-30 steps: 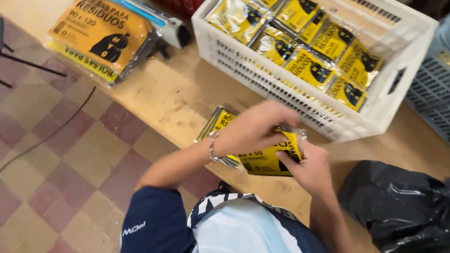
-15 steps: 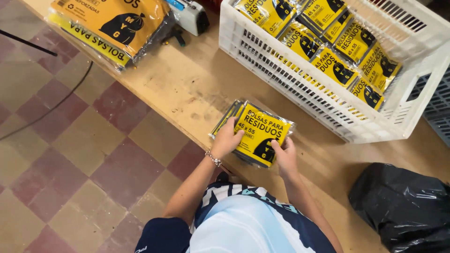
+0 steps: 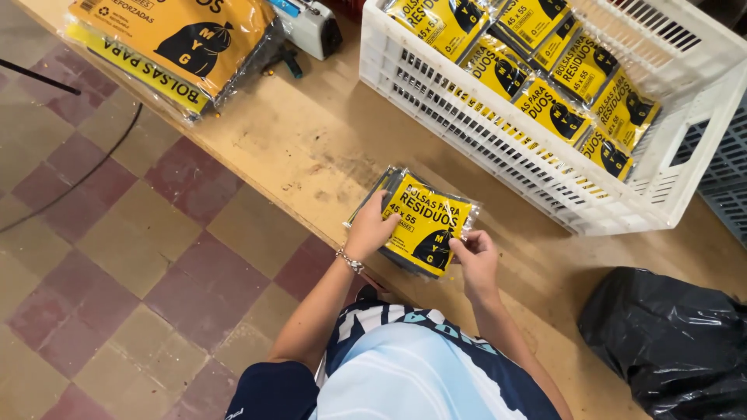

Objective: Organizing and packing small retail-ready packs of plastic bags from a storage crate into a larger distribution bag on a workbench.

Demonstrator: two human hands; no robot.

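Packet stack (image 3: 424, 225) unmoved since earlier, left hand (image 3: 372, 227) and right hand (image 3: 476, 258) gripping its edges on desk (image 3: 311, 148), white crate (image 3: 622, 202) at 1 o'clock

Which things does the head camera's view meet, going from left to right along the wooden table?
Large yellow bag packs → white handheld device → left hand → small yellow pack → right hand → white crate of yellow packs → black plastic bag.
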